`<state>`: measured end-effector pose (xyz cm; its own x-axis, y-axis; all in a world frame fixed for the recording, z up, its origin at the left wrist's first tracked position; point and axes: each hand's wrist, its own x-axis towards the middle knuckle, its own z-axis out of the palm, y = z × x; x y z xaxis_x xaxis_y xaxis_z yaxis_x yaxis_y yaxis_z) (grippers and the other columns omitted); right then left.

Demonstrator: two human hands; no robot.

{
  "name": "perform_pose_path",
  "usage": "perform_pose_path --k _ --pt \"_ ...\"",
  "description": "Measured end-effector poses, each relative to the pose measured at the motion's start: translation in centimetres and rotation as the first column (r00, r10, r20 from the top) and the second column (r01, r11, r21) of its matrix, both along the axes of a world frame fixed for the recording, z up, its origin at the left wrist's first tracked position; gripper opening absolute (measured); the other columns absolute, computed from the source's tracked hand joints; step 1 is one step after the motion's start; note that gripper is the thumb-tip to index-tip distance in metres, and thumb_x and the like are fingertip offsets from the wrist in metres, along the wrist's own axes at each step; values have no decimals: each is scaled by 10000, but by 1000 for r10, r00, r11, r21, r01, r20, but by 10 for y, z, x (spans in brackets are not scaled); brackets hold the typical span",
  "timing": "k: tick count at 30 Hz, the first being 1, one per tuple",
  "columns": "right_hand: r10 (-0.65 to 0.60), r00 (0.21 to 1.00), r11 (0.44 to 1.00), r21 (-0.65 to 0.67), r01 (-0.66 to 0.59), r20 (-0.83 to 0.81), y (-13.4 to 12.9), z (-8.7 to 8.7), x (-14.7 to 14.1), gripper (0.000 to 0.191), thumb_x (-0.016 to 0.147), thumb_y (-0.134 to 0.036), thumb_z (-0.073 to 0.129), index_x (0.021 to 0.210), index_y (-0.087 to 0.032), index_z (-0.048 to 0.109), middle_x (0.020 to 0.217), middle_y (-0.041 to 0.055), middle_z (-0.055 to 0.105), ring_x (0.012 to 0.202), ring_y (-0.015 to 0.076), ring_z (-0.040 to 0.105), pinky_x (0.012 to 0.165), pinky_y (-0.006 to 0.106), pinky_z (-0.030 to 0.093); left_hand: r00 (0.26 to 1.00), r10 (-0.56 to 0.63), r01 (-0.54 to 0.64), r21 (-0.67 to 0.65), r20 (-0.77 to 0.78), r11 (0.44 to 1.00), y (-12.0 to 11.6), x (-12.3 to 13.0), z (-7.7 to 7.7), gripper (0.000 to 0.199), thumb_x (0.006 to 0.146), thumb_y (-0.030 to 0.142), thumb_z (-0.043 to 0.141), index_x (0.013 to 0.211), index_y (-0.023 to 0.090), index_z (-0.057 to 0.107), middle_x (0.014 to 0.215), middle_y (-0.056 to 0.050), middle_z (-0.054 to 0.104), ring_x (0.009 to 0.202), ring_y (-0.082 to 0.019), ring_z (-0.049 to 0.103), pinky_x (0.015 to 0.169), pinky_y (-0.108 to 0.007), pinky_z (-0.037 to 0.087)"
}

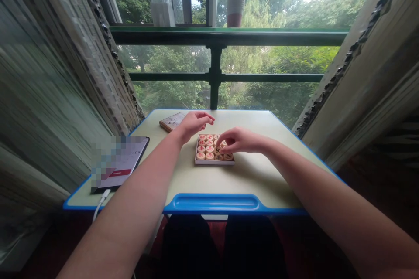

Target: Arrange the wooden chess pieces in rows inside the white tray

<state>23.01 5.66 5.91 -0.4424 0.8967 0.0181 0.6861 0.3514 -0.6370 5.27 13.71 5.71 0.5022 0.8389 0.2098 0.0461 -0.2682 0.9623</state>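
Observation:
A shallow white box [214,162] sits on the table, holding rows of round wooden Chinese chess pieces with red and black characters. My right hand [240,140] reaches over the box's right side, thumb and fingertips around a black-lettered Chinese chess piece [218,150]. That hand hides several pieces behind it. Above the box's far left edge, my left hand [195,123] hovers with loosely bent fingers slightly apart and nothing visible in them. Red-lettered pieces [209,149] fill the left columns.
Behind my left hand lies the flat box lid [172,121]. A tablet [126,165], partly blurred, rests at the table's left with a white cable [104,197] beside it. The table [262,174] has a blue rim and a front tray groove [216,202]. Curtains flank it; a green railing [229,37] stands beyond.

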Motion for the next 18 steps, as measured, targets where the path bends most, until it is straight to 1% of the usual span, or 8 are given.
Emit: perform_pose_path --k 5,11,15,18 --pt "61 992 997 -43 -56 113 -6 7 -6 299 691 -330 662 926 -154 718 519 -59 424 499 72 364 496 220 268 1000 -5 5 -27 -13 1000 -2 1 1 146 583 210 607 691 123 651 652 -16 614 524 -66 410 535 -236 337" --pt "63 985 998 -31 -59 163 -6 7 -6 296 709 -323 648 950 -168 723 526 -52 432 505 73 349 508 225 266 1000 -2 2 -17 -7 1000 -2 1 1 152 573 212 608 685 119 652 649 -15 613 521 -63 404 533 -236 334" --pt "50 979 999 -5 -50 196 -6 8 -7 290 686 -352 672 907 -173 725 550 -50 428 517 76 353 510 226 259 1000 -2 2 -16 -14 1000 -2 1 1 152 577 217 609 687 121 652 652 -17 615 530 -67 410 536 -235 337" --pt "43 976 999 11 -47 213 -7 9 -9 248 672 -327 682 855 -164 714 593 -38 473 545 82 387 523 222 272 1000 -12 12 -17 -18 1000 0 0 -1 161 589 224 611 704 120 656 676 -25 628 537 -67 421 541 -234 345"
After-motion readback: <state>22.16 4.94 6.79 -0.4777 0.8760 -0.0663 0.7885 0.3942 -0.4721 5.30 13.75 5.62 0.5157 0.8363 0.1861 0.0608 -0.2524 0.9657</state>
